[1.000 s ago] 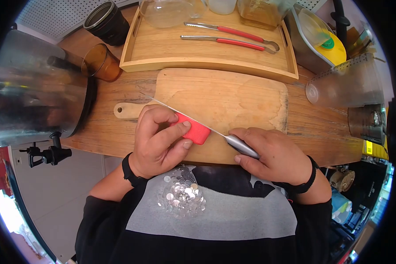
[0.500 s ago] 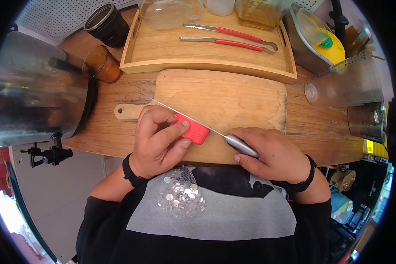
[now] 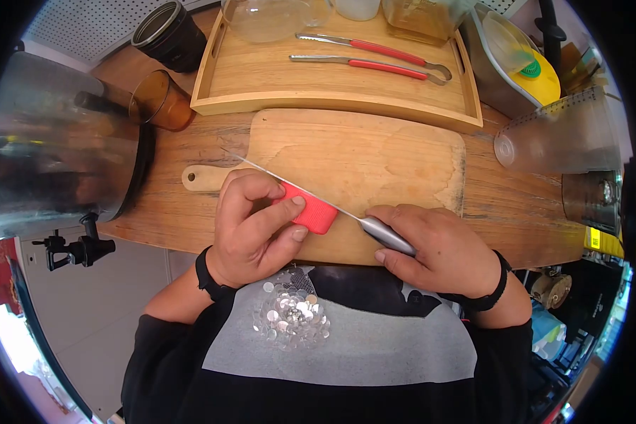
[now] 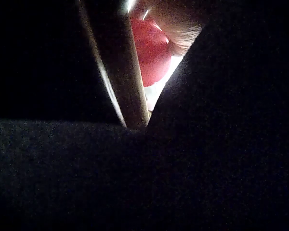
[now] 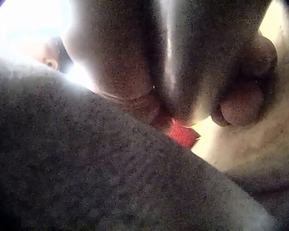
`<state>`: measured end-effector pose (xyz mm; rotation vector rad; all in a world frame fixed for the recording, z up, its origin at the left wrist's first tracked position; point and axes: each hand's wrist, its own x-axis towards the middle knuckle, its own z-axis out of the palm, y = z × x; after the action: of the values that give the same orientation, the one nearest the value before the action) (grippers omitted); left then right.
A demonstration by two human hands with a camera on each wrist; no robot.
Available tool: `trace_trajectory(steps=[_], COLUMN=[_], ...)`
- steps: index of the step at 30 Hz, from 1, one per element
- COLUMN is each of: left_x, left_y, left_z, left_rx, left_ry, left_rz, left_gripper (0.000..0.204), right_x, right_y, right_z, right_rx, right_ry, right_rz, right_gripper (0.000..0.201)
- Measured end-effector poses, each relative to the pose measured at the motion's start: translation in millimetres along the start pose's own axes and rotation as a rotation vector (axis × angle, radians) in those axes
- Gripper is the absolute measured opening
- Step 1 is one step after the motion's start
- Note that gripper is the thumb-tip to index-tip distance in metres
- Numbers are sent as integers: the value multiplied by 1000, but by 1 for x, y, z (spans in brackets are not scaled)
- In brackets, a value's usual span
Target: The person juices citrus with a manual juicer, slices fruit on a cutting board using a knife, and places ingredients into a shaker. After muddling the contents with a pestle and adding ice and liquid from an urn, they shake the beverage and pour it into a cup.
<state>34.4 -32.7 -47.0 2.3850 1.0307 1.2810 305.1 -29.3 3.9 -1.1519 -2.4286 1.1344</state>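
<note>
On the near part of the wooden cutting board [image 3: 374, 155], my left hand [image 3: 249, 230] pinches a red rounded block with a fine-textured surface [image 3: 316, 214] between thumb and fingers. My right hand [image 3: 442, 247] grips the grey metal handle of a kitchen knife [image 3: 387, 235]. The thin blade slants to the far left, running along the block's far edge, close by the left fingertips. In the left wrist view part of the red block [image 4: 151, 55] shows in a narrow bright gap. A small piece of the block [image 5: 184, 135] appears in the right wrist view, beyond the right hand's fingers.
Behind the board stands a wooden tray [image 3: 318, 99] bearing red-handled tongs [image 3: 396, 55] and containers. An amber glass [image 3: 161, 102] and a large dark metal vessel [image 3: 63, 141] are on the left. A clear plastic jug [image 3: 555, 134] lies at the right.
Nothing is taken up or let go. Both hands, the knife and the red block stay almost in place; the head view shifts only slightly.
</note>
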Motion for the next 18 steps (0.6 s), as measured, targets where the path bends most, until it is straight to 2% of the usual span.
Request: trace_trajectory(steps=[12, 18], left_x=[0, 0], left_y=[0, 1], left_z=[1, 0], left_rx=[-1, 2], left_ry=[5, -5], left_rz=[1, -12], left_gripper=[31, 31], right_x=[-1, -6], right_y=[2, 0], right_z=[-1, -7], right_rx=[14, 128], right_ry=[1, 48], right_rz=[-11, -61], right_gripper=[37, 39])
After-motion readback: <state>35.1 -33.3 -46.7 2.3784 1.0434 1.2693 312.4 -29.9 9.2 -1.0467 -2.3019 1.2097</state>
